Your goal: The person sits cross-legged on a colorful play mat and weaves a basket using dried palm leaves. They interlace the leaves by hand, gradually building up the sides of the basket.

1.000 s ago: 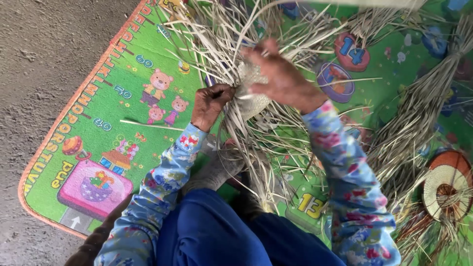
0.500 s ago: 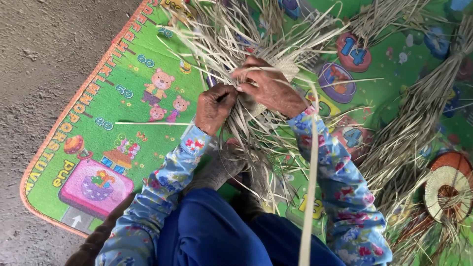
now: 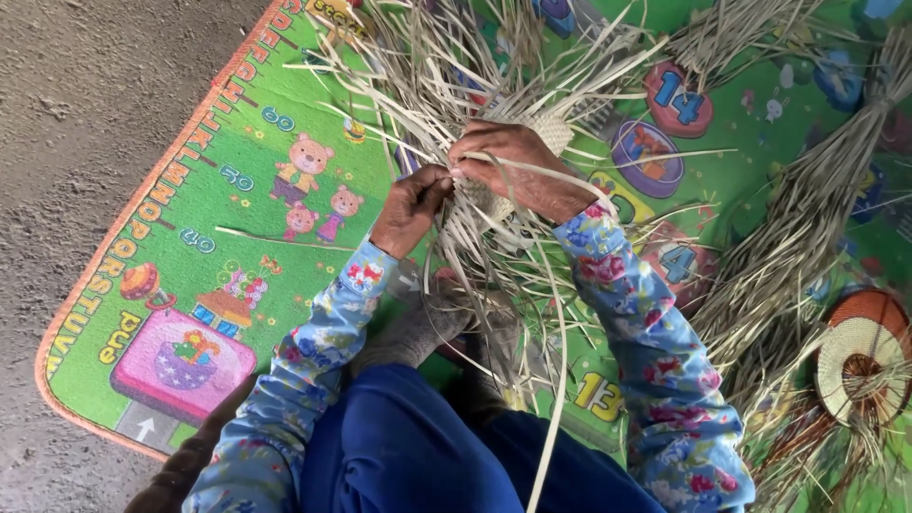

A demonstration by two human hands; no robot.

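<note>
From up here I read this as weaving in mid-course — a small patch of woven panel (image 3: 549, 133) shows pale and tight just past my right hand (image 3: 518, 166), at about 12 o'clock from the knuckles, and all around it the dry straw strips (image 3: 494, 256) fan out loose and unworked. So a little is plaited and most of the strands are left, as far as I can judge; how large the finished part really is I cannot tell, since the hands cover it.

My left hand (image 3: 410, 204) is curled nearly closed, fingertips pinching strips at the edge of the work, touching the right hand's fingers. The right hand lies flatter, fingers bent down over the woven bit and gripping strands against it (one long strip loops over the wrist and runs down toward 6 o'clock).

At 3 o'clock a thick tied bundle of straw (image 3: 807, 237) lies well apart from the hands, and at 4 o'clock sits a round coiled piece (image 3: 860, 356), cream with a rust-red rim, its fringe not yet trimmed.

No packages in view. The one printed thing is the play mat (image 3: 237, 237) underneath — bright green, orange border with a row of letters along the 9 o'clock edge, cartoon bears, a pink panel with an arrow sign at 8 o'clock, and round blue and red numbered badges at 1 to 2 o'clock
</note>
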